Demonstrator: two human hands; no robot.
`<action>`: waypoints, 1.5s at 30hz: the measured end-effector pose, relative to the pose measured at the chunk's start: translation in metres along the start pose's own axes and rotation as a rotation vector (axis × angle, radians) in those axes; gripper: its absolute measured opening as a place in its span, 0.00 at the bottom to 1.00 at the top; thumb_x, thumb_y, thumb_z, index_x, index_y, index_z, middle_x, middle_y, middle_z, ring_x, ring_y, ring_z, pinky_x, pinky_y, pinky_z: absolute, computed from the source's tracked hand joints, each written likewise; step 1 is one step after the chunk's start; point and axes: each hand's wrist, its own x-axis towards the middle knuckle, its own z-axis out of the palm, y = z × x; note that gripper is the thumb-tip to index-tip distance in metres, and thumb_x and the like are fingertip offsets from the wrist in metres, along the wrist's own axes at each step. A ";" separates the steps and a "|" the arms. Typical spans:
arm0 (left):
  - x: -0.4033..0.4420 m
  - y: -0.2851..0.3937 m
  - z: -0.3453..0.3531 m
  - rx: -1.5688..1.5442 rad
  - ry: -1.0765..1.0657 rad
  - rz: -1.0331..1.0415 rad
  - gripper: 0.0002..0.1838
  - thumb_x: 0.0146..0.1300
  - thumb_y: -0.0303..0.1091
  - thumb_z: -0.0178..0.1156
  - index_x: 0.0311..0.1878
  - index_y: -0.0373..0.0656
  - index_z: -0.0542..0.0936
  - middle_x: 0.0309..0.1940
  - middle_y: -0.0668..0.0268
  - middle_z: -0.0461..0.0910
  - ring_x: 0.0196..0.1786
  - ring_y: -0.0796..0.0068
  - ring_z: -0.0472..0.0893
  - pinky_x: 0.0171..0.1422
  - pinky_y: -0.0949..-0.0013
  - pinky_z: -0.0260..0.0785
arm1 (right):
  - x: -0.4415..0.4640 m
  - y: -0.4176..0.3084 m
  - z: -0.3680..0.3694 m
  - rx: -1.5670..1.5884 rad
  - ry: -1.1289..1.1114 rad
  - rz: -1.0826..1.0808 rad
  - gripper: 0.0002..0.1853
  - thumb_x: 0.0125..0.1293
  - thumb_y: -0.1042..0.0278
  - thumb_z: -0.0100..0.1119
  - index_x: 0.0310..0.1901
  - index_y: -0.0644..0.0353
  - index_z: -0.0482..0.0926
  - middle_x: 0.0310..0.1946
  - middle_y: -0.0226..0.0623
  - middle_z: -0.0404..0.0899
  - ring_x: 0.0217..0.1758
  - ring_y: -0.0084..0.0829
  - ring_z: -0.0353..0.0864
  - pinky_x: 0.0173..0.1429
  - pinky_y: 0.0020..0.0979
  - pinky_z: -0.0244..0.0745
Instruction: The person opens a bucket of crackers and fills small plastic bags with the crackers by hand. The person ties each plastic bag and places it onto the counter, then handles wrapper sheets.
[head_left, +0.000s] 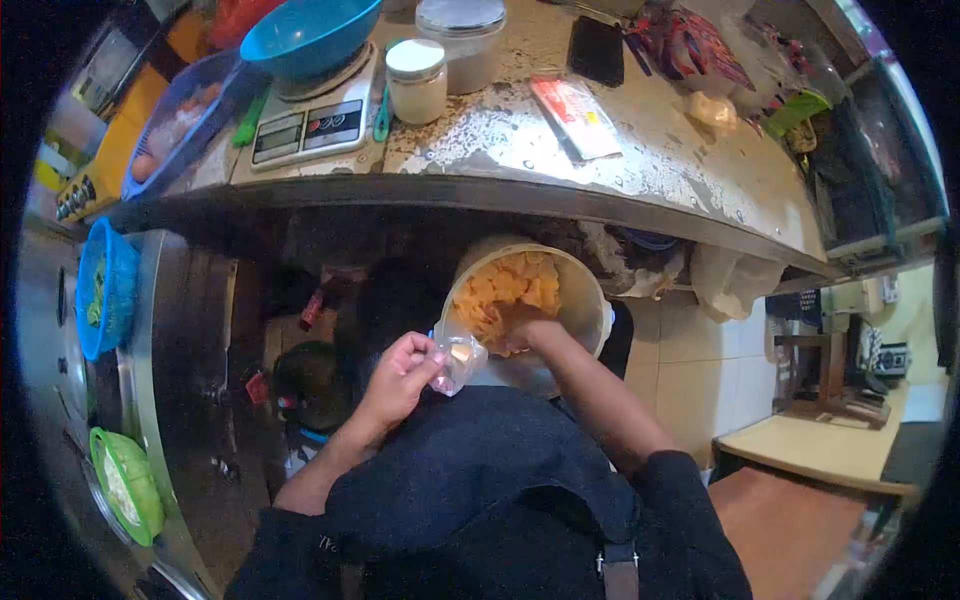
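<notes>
A white bucket (pixel 606 300) stands at my lap, below the counter's edge, with orange-yellow chips or pieces (pixel 510 285) in it. My right hand (pixel 522 330) reaches down into the bucket among the pieces; its fingers are hidden there. Just left of the bucket's rim, my left hand (pixel 405 368) pinches a small clear plastic bag (pixel 458 366), and one pale yellow piece shows inside it.
Along the counter (pixel 480 150) are a digital scale (pixel 310 130) with a blue bowl (pixel 308 38), a white-lidded jar (pixel 417 85), a red-and-white packet (pixel 575 115) and a black phone-like object (pixel 596 50). Blue (pixel 112 290) and green (pixel 128 485) baskets sit at the left.
</notes>
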 end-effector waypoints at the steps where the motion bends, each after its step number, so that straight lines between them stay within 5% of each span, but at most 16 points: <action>1: 0.000 0.002 0.000 -0.004 0.002 0.000 0.06 0.69 0.30 0.56 0.44 0.38 0.71 0.31 0.65 0.80 0.32 0.80 0.80 0.40 0.76 0.71 | 0.001 -0.010 0.003 -0.008 -0.037 -0.013 0.25 0.59 0.57 0.61 0.56 0.58 0.75 0.48 0.53 0.80 0.51 0.48 0.81 0.53 0.43 0.76; 9: 0.004 0.001 0.003 0.017 -0.057 -0.009 0.06 0.70 0.30 0.55 0.44 0.39 0.71 0.32 0.66 0.80 0.34 0.80 0.80 0.43 0.74 0.72 | -0.021 -0.019 -0.007 -0.055 -0.025 -0.126 0.21 0.59 0.56 0.57 0.50 0.61 0.79 0.41 0.52 0.82 0.46 0.51 0.82 0.52 0.45 0.76; 15: 0.017 0.006 0.021 0.022 -0.075 -0.001 0.08 0.70 0.30 0.54 0.46 0.39 0.69 0.33 0.65 0.80 0.37 0.79 0.80 0.47 0.73 0.72 | -0.096 0.002 -0.070 0.750 0.371 -0.005 0.13 0.62 0.63 0.59 0.44 0.61 0.79 0.32 0.40 0.83 0.29 0.30 0.84 0.30 0.30 0.78; 19: 0.032 0.004 0.033 0.066 -0.098 0.009 0.09 0.70 0.30 0.55 0.48 0.38 0.68 0.35 0.63 0.81 0.39 0.78 0.81 0.48 0.72 0.73 | -0.151 -0.005 -0.115 1.354 0.251 0.018 0.10 0.64 0.66 0.60 0.45 0.59 0.78 0.30 0.32 0.82 0.24 0.17 0.77 0.24 0.20 0.71; 24: 0.052 -0.009 0.049 -0.052 -0.149 -0.027 0.11 0.70 0.30 0.55 0.50 0.39 0.67 0.37 0.62 0.80 0.42 0.76 0.81 0.50 0.70 0.73 | -0.172 -0.020 -0.124 1.238 0.402 -0.037 0.11 0.61 0.65 0.64 0.43 0.60 0.79 0.29 0.30 0.83 0.25 0.16 0.77 0.27 0.19 0.69; 29: 0.059 -0.020 0.058 -0.227 -0.195 -0.076 0.12 0.69 0.29 0.55 0.52 0.40 0.66 0.40 0.60 0.80 0.45 0.73 0.81 0.53 0.67 0.74 | -0.178 -0.046 -0.126 0.699 0.682 -0.056 0.13 0.58 0.66 0.68 0.41 0.65 0.81 0.33 0.36 0.83 0.37 0.23 0.81 0.44 0.27 0.77; 32: 0.055 -0.017 0.057 -0.249 -0.159 -0.116 0.14 0.69 0.28 0.54 0.54 0.40 0.65 0.42 0.59 0.80 0.45 0.71 0.81 0.53 0.66 0.74 | -0.176 -0.041 -0.123 0.833 0.703 -0.142 0.11 0.61 0.68 0.67 0.42 0.64 0.80 0.31 0.29 0.80 0.29 0.15 0.76 0.33 0.18 0.72; 35: 0.055 -0.017 0.057 -0.249 -0.164 -0.088 0.15 0.69 0.28 0.54 0.55 0.40 0.64 0.43 0.58 0.80 0.46 0.70 0.81 0.53 0.65 0.74 | -0.179 -0.038 -0.127 1.262 0.542 -0.038 0.10 0.61 0.69 0.66 0.41 0.61 0.79 0.30 0.28 0.80 0.28 0.14 0.76 0.31 0.18 0.71; 38: 0.056 -0.020 0.057 -0.214 -0.183 -0.053 0.16 0.69 0.28 0.54 0.56 0.40 0.63 0.43 0.57 0.80 0.46 0.69 0.81 0.54 0.65 0.74 | -0.176 -0.042 -0.128 1.357 0.549 -0.066 0.09 0.61 0.69 0.66 0.41 0.59 0.79 0.29 0.27 0.80 0.28 0.14 0.77 0.28 0.18 0.71; 45: 0.056 -0.021 0.059 -0.239 -0.174 -0.079 0.16 0.69 0.25 0.52 0.56 0.40 0.62 0.43 0.55 0.80 0.47 0.70 0.81 0.55 0.65 0.74 | -0.169 -0.061 -0.126 0.855 0.720 -0.041 0.10 0.61 0.67 0.65 0.40 0.65 0.81 0.33 0.32 0.83 0.37 0.23 0.81 0.43 0.26 0.76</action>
